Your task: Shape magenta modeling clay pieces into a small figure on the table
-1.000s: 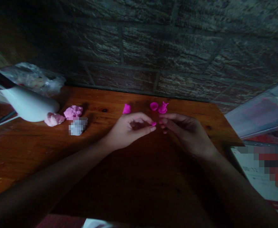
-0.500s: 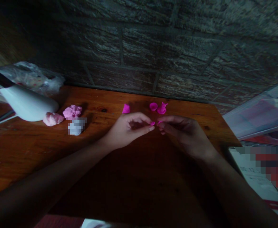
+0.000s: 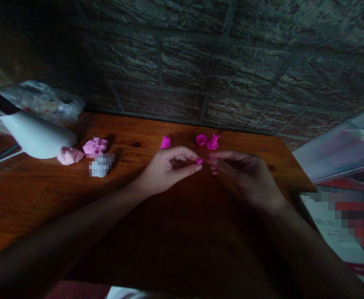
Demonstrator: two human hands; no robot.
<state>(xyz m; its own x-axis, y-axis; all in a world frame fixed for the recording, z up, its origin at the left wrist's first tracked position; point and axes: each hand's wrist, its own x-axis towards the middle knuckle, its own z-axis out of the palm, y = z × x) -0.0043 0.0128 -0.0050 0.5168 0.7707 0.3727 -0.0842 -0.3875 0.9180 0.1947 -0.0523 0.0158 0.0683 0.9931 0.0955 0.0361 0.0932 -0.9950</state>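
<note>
Between thumb and fingertips, my left hand [image 3: 172, 169] pinches a small piece of magenta modelling clay [image 3: 199, 160]. Facing it across a narrow gap, my right hand [image 3: 244, 174] is closed in a pinch on another tiny bit of magenta clay [image 3: 209, 159], mostly covered by the fingers. Behind the hands, a small magenta clay cup [image 3: 201, 140] stands beside a magenta clay figure [image 3: 213, 142] with thin points on top. A magenta clay lump [image 3: 165, 142] lies behind my left hand, its lower part hidden.
Pale pink clay [image 3: 70, 155], brighter pink clay [image 3: 95, 145] and a blurred whitish lump [image 3: 101, 167] lie at the left of the wooden table [image 3: 132, 249]. A white lamp-like object [image 3: 41, 135] and a crumpled plastic bag [image 3: 51, 101] sit behind. A brick wall [image 3: 182, 62] bounds the back.
My right hand has shifted slightly to the right, widening the gap between the two pinched bits of clay. My left hand stays nearly still.
</note>
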